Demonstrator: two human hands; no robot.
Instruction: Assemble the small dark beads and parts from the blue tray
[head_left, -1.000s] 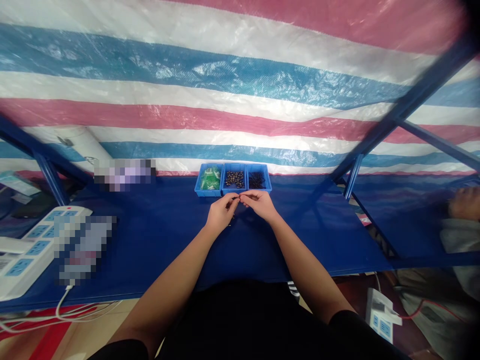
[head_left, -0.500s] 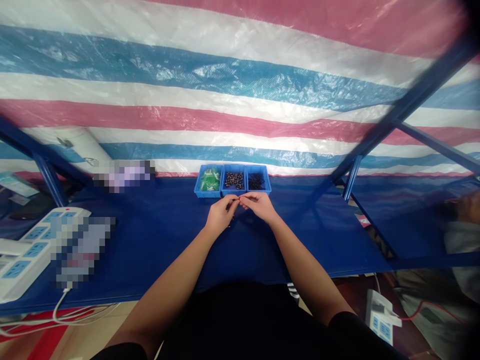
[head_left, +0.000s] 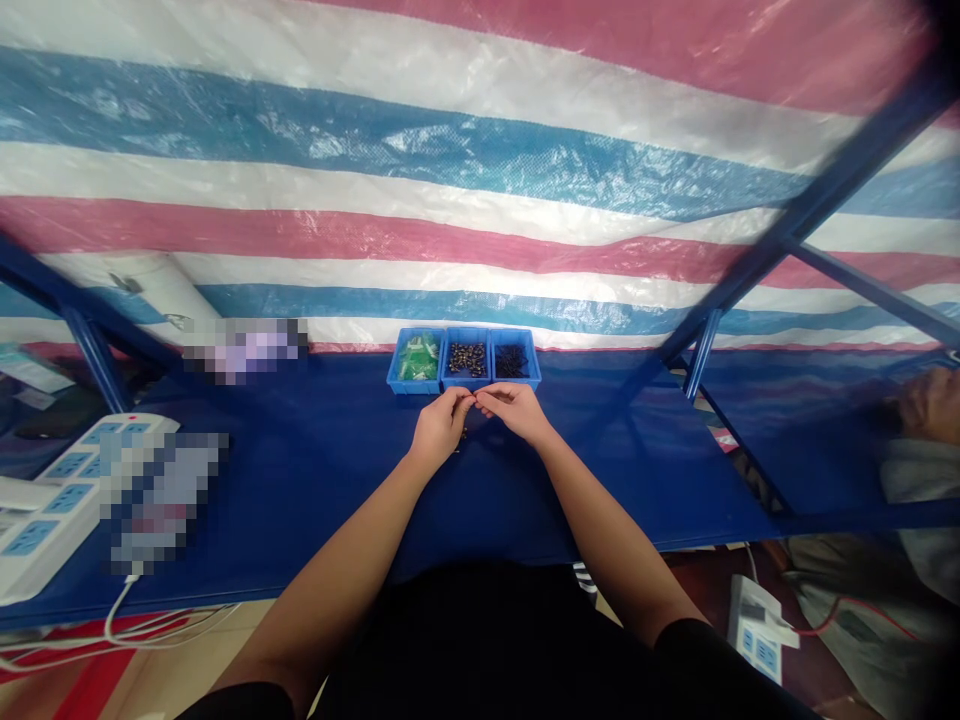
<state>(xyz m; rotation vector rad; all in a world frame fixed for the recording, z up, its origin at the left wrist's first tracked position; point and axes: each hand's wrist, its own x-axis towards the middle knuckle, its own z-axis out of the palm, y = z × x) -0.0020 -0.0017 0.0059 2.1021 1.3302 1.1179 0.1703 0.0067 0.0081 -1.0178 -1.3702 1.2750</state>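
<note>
My left hand and my right hand meet fingertip to fingertip above the blue table, both pinched on a tiny dark part too small to name. Just behind them stand three small blue bins in a row: the left bin holds green pieces, the middle bin holds dark and brass-coloured bits, the right bin holds small black parts. A few tiny loose bits lie on the cloth under my left hand.
A white power strip with cable lies at the table's left end, by blurred items. Blue frame posts rise at the right. Another person's hand shows at the far right. A second power strip lies on the floor.
My hands stay pinched together in the same spot. The other person's hand at the far right has shifted slightly.
</note>
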